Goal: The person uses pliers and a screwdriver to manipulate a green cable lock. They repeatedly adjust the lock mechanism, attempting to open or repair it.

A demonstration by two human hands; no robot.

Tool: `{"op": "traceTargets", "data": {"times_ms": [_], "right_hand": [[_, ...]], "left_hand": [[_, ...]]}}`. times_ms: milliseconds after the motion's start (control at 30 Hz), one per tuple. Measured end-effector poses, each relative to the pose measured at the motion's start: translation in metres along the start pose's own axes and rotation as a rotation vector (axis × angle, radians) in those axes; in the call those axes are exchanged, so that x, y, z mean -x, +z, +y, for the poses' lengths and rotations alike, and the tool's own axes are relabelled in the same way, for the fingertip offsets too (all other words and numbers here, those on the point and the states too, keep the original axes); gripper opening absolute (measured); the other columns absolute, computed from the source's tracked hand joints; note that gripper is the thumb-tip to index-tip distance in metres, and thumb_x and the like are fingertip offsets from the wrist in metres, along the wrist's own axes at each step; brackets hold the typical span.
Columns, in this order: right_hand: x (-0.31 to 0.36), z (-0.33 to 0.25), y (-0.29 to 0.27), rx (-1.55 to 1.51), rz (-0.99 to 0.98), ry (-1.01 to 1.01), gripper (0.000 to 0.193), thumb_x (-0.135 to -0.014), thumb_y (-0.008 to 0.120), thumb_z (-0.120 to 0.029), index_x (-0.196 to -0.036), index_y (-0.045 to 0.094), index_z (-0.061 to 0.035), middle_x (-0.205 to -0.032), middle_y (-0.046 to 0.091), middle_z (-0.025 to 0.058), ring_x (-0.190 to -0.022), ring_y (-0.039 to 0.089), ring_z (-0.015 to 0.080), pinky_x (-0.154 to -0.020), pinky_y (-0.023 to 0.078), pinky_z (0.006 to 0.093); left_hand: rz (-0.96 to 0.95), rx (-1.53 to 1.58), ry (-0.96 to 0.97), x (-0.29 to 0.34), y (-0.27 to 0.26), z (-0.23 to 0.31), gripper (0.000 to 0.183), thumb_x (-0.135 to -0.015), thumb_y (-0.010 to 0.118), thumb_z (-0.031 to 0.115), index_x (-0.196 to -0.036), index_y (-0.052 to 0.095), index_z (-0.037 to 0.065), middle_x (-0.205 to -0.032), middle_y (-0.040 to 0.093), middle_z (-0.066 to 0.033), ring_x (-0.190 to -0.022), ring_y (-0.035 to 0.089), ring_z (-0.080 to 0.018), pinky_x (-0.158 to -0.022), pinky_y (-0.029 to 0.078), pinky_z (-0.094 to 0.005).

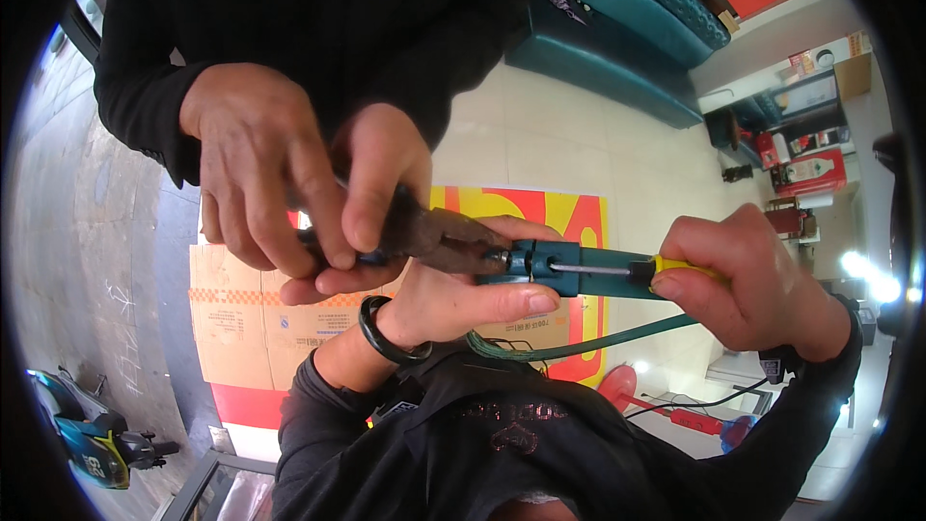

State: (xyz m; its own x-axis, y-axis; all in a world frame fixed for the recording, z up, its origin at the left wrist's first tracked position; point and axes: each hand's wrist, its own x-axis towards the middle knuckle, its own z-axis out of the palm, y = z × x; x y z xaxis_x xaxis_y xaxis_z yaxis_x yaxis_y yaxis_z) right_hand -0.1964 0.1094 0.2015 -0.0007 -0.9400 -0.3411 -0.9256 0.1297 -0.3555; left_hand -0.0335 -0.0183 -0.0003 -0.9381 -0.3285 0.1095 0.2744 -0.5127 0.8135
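Right hand (752,280), centre-right of frame, is fisted round a yellow-handled screwdriver (666,268); its shaft runs left into a teal plastic part (555,265) at mid-frame. Left hand (453,289), wrist w/ a dark bangle (386,333), cups that part from below, fingers curled on it. Green cable (579,342) loops beneath. Upper left, a second person's hands (289,193) pinch rusty pliers (439,236), jaws at the part's left end, probably gripping it. Cardboard box (241,314) lies behind, contents not visible.
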Motion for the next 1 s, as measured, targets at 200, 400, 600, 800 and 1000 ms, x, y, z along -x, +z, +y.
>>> {"op": "traceTargets", "data": {"times_ms": [200,400,600,800,1000], "right_hand": [[0.012,-0.002,0.012,0.560,0.093,-0.293,0.023,-0.090,0.074,-0.025,-0.087,0.063,-0.0054,-0.060,0.055,0.0069,-0.045,0.050,0.0157,-0.042,0.033,0.0294],[0.002,-0.002,0.021,1.004,0.481,-0.713,0.029,-0.082,0.080,-0.029,-0.086,0.063,-0.0048,-0.064,0.055,0.0044,-0.050,0.052,0.0127,-0.045,0.035,0.0248],[0.006,-0.017,0.010,0.170,0.189,-0.023,0.022,-0.080,0.078,-0.017,-0.079,0.060,-0.0047,-0.061,0.055,0.0088,-0.050,0.054,0.0186,-0.048,0.038,0.0283],[0.009,-0.002,-0.007,0.241,0.105,-0.018,0.023,-0.078,0.078,-0.014,-0.083,0.059,-0.0020,-0.064,0.055,0.0092,-0.048,0.054,0.0231,-0.047,0.038,0.0314],[-0.003,0.007,0.006,0.938,0.378,-0.463,0.033,-0.070,0.084,-0.021,-0.082,0.061,-0.0016,-0.064,0.055,0.0054,-0.051,0.052,0.0195,-0.046,0.034,0.0332]], "left_hand": [[0.017,0.043,-0.017,0.003,0.004,-0.004,0.056,-0.074,0.087,0.028,-0.116,0.068,-0.005,-0.102,0.072,-0.0093,-0.091,0.067,-0.0164,-0.086,0.053,-0.0290],[-0.041,0.055,-0.024,0.007,0.003,-0.002,0.053,-0.078,0.085,0.022,-0.120,0.067,-0.004,-0.103,0.071,-0.0078,-0.095,0.065,-0.0144,-0.087,0.051,-0.0273],[-0.017,0.037,-0.069,-0.003,0.009,0.004,0.060,-0.072,0.087,0.029,-0.117,0.067,-0.006,-0.100,0.071,-0.0079,-0.087,0.065,-0.0146,-0.080,0.052,-0.0272],[-0.008,0.018,-0.087,-0.026,0.010,0.009,0.059,-0.073,0.087,0.027,-0.117,0.067,-0.006,-0.102,0.071,-0.0080,-0.090,0.065,-0.0142,-0.082,0.051,-0.0273],[-0.018,-0.005,-0.084,-0.028,0.006,0.008,0.059,-0.073,0.087,0.027,-0.117,0.066,-0.006,-0.102,0.071,-0.0082,-0.090,0.064,-0.0133,-0.082,0.051,-0.0269]]}}
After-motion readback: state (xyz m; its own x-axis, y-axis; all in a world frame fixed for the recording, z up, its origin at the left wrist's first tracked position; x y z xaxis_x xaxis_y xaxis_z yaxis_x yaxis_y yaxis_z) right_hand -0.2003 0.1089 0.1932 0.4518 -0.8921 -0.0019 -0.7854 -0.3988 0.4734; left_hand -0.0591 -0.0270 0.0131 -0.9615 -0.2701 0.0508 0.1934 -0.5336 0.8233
